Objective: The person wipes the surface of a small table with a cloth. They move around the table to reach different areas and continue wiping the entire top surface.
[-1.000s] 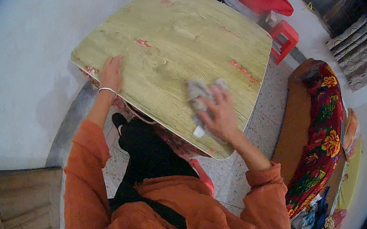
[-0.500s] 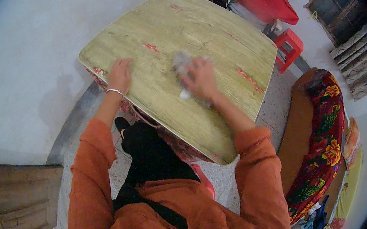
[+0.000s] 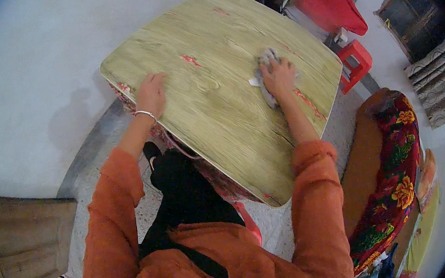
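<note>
A greenish-yellow wood-grain table (image 3: 222, 133) with worn red patches fills the middle of the view. My right hand (image 3: 279, 77) presses a crumpled grey-white cloth (image 3: 271, 95) onto the tabletop, right of its centre. Parts of the cloth stick out past the fingers and beside the palm. At the table's near left edge, my left hand (image 3: 151, 95) rests on the surface with its fingers stretched out and nothing in them. A light bracelet circles that wrist.
A red plastic stool (image 3: 357, 66) stands beyond the table's right corner, below a red cloth cover (image 3: 326, 1). To the right is a brown seat draped with a floral blanket (image 3: 403, 172). A wooden door (image 3: 26, 241) lies at left, and a white wall (image 3: 34, 101) behind it.
My right hand has moved with the cloth to the right across the tabletop. The left hand stays at the table edge. The whole view has shifted slightly.
</note>
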### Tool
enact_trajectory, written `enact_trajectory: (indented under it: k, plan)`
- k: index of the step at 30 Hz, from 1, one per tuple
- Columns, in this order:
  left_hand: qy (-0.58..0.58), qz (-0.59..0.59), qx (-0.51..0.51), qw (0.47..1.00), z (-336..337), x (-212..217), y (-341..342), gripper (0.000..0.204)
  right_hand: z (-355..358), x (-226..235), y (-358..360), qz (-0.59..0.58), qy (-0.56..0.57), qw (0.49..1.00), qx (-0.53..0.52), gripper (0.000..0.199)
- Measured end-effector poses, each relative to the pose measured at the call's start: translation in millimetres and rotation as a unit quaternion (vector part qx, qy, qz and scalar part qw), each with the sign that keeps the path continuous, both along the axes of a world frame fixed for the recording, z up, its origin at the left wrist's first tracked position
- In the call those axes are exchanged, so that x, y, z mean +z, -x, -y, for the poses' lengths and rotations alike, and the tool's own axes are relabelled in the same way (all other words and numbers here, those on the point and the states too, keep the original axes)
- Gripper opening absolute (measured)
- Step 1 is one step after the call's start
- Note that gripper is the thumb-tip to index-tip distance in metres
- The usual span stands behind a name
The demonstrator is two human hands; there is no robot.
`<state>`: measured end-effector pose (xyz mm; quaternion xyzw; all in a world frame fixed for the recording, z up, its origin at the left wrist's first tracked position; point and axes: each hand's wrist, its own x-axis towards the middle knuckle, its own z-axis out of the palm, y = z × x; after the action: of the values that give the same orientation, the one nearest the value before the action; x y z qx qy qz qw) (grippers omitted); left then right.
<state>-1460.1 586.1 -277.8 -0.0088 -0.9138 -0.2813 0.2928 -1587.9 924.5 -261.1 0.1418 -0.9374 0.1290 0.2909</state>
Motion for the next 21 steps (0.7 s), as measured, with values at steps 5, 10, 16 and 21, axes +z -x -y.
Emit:
enact_trajectory:
  k: [5,10,16,21]
  plan:
    - [0.008,-0.027,-0.021,0.999,-2.7,0.2,8.0,0.024,79.8,-9.8,-17.1,-0.011,0.022,0.982,0.186,0.032]
    - [0.017,-0.022,-0.013,1.0,6.1,-3.3,1.9,0.023,73.8,8.0,-132.0,0.068,0.013,0.933,0.352,0.036]
    - [0.033,0.01,0.016,0.999,-7.4,5.1,-1.2,0.026,-4.4,15.1,-146.9,0.056,-0.09,0.985,0.136,0.04]
    - [0.036,-0.027,0.008,0.999,2.3,-5.0,1.2,0.026,14.9,0.5,-30.5,0.017,-0.041,0.999,0.015,0.041]
